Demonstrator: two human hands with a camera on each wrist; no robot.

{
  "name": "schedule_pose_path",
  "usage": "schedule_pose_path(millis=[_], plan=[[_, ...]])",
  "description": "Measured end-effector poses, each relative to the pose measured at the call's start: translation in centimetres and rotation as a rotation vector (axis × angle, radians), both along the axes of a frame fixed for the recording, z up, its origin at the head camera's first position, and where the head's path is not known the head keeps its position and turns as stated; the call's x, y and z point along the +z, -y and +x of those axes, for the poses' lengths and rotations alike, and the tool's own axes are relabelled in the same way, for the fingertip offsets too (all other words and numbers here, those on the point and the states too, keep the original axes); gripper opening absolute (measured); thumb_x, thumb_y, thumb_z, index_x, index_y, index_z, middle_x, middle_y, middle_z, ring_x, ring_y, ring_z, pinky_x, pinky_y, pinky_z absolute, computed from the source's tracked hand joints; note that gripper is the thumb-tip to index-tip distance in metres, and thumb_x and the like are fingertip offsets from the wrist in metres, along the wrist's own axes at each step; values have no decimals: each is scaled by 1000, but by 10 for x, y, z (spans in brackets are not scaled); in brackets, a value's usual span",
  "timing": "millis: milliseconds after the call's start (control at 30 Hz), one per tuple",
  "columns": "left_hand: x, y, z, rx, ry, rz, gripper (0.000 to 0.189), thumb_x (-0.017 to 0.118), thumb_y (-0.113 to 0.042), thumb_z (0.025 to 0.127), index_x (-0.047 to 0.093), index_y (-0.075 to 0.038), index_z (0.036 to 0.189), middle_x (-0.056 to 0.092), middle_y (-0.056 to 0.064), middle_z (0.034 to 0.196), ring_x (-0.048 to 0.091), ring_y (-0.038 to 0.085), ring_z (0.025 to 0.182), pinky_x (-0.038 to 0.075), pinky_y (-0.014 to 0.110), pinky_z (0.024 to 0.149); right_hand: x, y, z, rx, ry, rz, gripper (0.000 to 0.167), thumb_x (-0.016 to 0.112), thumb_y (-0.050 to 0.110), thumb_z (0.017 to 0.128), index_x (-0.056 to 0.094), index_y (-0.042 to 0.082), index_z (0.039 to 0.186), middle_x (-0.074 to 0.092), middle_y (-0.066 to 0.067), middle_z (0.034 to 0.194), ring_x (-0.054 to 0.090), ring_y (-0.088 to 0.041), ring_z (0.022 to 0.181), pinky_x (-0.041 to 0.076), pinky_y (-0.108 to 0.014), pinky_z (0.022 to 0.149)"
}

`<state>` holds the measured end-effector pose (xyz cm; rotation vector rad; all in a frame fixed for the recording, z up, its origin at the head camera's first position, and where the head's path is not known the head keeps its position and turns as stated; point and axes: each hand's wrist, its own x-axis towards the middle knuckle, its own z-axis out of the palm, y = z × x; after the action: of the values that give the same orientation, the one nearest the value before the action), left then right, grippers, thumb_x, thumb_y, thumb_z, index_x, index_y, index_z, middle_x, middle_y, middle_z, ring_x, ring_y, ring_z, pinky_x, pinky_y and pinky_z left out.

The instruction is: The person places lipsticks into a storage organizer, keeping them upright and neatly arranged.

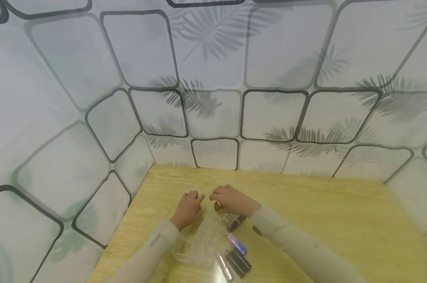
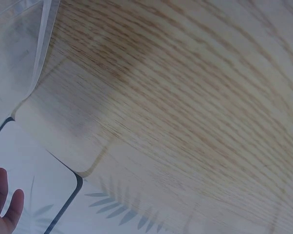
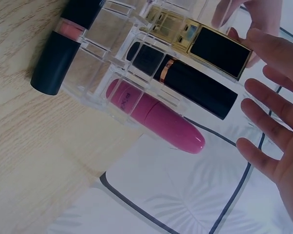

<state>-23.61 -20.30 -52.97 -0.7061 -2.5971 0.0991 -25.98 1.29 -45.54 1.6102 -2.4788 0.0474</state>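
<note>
A clear plastic lipstick organizer sits on the table. In the right wrist view, its slots hold a gold-and-black lipstick, a black lipstick with a copper band and a bright pink lipstick. My right hand is over the far end of the organizer, fingers spread, a fingertip right at the black end of the gold-and-black lipstick. By the organizer's left side is my left hand, its fingers loosely extended. Only a few of its fingertips show in the left wrist view.
Loose on the table, right of the organizer, lie a black tube, a pink-to-blue tube, black tubes and a silver tube. Patterned white walls enclose the wooden tabletop at the back and sides.
</note>
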Motion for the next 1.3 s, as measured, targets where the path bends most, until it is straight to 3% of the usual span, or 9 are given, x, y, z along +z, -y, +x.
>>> schedule_pose_path(millis=[233,633,1033,1300], plan=[[-1,0,0,-1,17,19,26,63,-14,75,56,-11,100,47,-1,77,43,14,69,41,30,65,5,-6,10,-4,-77,-53,37,76,28,74,58,14,104,61,4,104,57,-14,99,47,-34,87],[-1,1,-1,-6,-13,18,25,64,-14,74,56,-12,97,47,1,76,44,15,68,41,31,64,-5,-13,19,16,-300,-120,29,74,29,75,60,17,97,62,6,97,58,-12,94,47,-30,84],[-1,1,1,-2,-13,15,26,64,-15,74,55,-12,98,46,0,76,43,14,68,41,31,65,-7,-22,36,30,-367,-168,19,71,31,77,65,18,90,65,7,86,60,-10,84,49,-30,83],[-1,2,0,4,-8,-11,24,62,-16,75,55,-13,98,44,-2,75,40,13,67,39,29,64,-21,-36,53,19,-344,-251,23,72,31,73,63,15,87,62,7,80,56,-6,72,48,-24,74]])
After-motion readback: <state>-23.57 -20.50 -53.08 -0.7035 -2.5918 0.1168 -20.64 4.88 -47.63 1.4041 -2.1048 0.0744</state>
